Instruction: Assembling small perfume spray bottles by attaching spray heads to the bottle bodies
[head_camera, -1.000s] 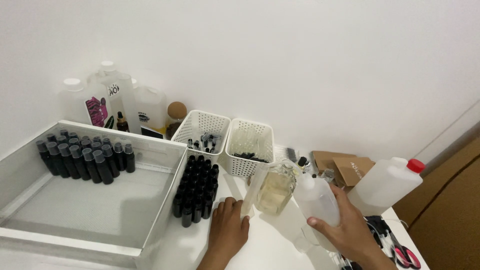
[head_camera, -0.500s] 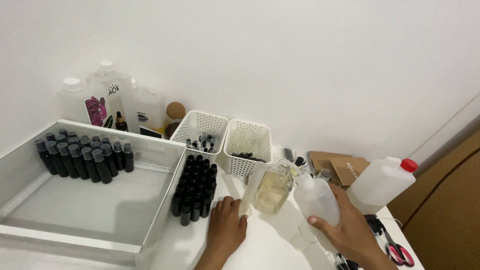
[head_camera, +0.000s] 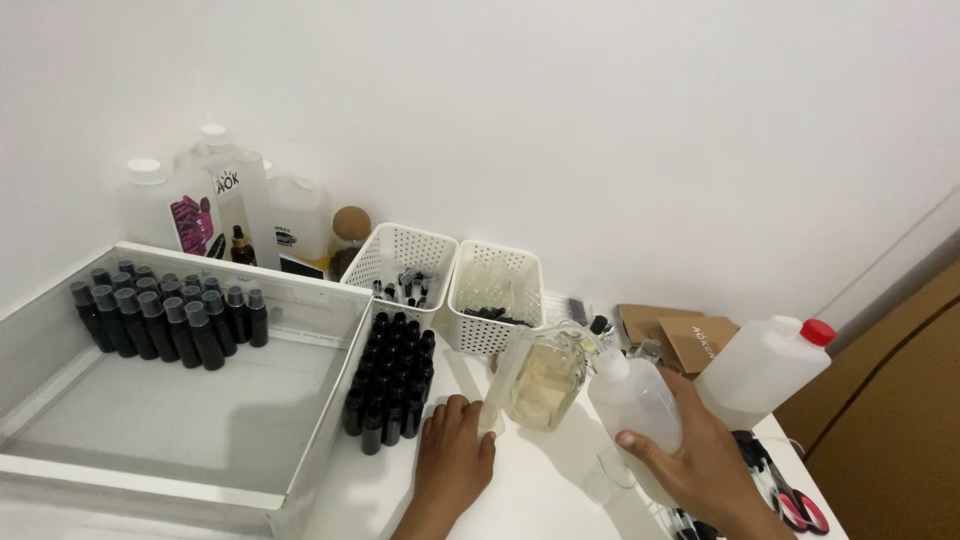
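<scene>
On table, cylinder (head_camera: 503, 385) is steadied by left hand (head_camera: 455, 460), squeeze bottle (head_camera: 635, 405) gripped by right hand (head_camera: 700, 465); pouring judged next, careful aim needed.

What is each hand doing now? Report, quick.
Left hand: holding the clear measuring cylinder at its base.
Right hand: closed on the white squeeze bottle.
</scene>
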